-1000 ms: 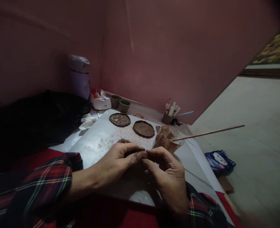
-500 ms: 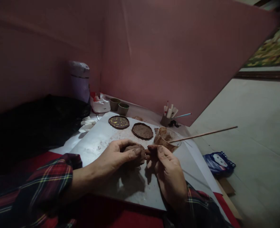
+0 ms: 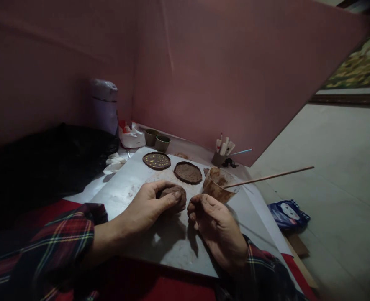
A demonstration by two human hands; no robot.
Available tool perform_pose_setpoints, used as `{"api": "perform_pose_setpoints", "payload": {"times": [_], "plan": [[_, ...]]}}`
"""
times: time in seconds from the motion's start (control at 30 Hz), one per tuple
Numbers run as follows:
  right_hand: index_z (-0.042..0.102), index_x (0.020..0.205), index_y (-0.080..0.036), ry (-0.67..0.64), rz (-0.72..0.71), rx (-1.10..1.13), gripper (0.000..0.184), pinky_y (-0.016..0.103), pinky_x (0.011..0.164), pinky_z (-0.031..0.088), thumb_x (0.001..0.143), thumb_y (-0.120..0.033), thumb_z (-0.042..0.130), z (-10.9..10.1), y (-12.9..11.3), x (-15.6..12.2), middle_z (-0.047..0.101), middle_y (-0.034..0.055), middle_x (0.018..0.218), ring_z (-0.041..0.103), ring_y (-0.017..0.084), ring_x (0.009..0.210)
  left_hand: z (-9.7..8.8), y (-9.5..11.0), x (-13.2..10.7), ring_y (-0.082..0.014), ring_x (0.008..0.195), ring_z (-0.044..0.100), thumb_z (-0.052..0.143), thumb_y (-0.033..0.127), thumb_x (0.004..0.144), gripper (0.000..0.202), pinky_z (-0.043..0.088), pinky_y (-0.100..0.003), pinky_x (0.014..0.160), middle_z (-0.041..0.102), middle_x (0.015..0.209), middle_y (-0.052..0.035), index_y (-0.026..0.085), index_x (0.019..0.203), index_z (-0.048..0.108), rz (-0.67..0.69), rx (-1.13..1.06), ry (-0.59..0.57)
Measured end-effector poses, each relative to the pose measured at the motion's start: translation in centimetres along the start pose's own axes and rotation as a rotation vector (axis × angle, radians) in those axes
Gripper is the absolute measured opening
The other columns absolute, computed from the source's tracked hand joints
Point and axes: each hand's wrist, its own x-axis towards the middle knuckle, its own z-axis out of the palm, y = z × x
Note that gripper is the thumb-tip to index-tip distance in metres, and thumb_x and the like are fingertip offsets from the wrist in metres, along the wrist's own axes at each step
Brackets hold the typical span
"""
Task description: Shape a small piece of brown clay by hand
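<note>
A lump of brown clay (image 3: 179,196) is gripped in my left hand (image 3: 152,205), thumb on its near face and fingers behind it, above the pale board (image 3: 172,257). Just right of the lump, apart from it, my right hand (image 3: 219,234) has its thumb and fingertips pinched together; what they hold, if anything, is too small to make out. Clay stains its fingertips. Beyond the hands lie a round, rimmed brown clay disc (image 3: 188,172) and another one with yellow specks (image 3: 156,161). A clay-smeared clear cup (image 3: 214,190) with a long thin stick (image 3: 273,177) leaning in it stands behind my right hand.
Two dark cups (image 3: 163,144) stand at the back beside a white packet (image 3: 131,138). A holder with pens (image 3: 219,159) is at the back right. A black bag (image 3: 53,163) lies left, and a blue packet (image 3: 288,214) lies to the right.
My right hand has drawn slightly away from the clay lump, leaving a wider gap. My left hand has shifted a little to the left with the lump.
</note>
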Motion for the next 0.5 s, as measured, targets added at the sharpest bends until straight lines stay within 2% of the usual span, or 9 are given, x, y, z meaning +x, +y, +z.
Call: {"api": "perform_pose_setpoints", "payload": {"times": [0.13,0.2,0.3,0.4,0.5], "plan": [[0.067,0.076,-0.013,0.024,-0.041,-0.062,0.023,0.016,0.051,0.042,0.07,-0.033,0.076,0.1,0.1,-0.1,0.064,0.002,0.068,0.054,0.007,0.055,0.0,-0.2,0.0,-0.0099,0.065,0.047,0.063,0.04,0.082,0.031,0.036,-0.021,0.059,0.057,0.078,-0.001,0.011,0.093,0.061,-0.013,0.005,-0.044],[0.069,0.079,-0.014,0.042,-0.111,-0.148,0.024,0.016,0.05,0.04,0.073,-0.037,0.074,0.1,0.2,-0.3,0.063,0.0016,0.066,0.052,0.007,0.055,-0.1,-0.3,0.0,-0.0112,0.069,0.049,0.061,0.041,0.083,0.032,0.037,-0.022,0.061,0.059,0.081,-0.0024,0.012,0.096,0.062,0.002,0.033,-0.043],[0.071,0.083,-0.017,0.049,-0.282,-0.401,0.022,0.017,0.049,0.038,0.08,-0.039,0.066,0.2,0.5,-0.8,0.061,0.0004,0.065,0.051,0.007,0.056,-0.2,-0.5,-0.1,-0.0118,0.072,0.05,0.057,0.042,0.086,0.032,0.038,-0.022,0.064,0.059,0.082,-0.0027,0.012,0.096,0.063,0.056,0.064,-0.052],[0.073,0.085,-0.02,0.049,-0.496,-0.706,0.015,0.02,0.057,0.041,0.084,-0.031,0.063,0.5,0.9,-1.3,0.062,0.0006,0.069,0.054,0.01,0.063,-0.3,-0.6,-0.1,-0.0128,0.076,0.05,0.056,0.042,0.086,0.032,0.039,-0.022,0.067,0.06,0.084,-0.0027,0.013,0.096,0.064,0.074,0.111,-0.076],[0.073,0.086,-0.022,0.047,-0.629,-0.828,0.012,0.022,0.061,0.043,0.084,-0.025,0.062,0.6,1.2,-1.7,0.063,0.0005,0.072,0.057,0.011,0.067,-0.4,-0.8,-0.1,-0.0134,0.079,0.051,0.057,0.041,0.086,0.03,0.039,-0.023,0.07,0.06,0.086,-0.0028,0.014,0.097,0.064,0.088,0.134,-0.084]]}}
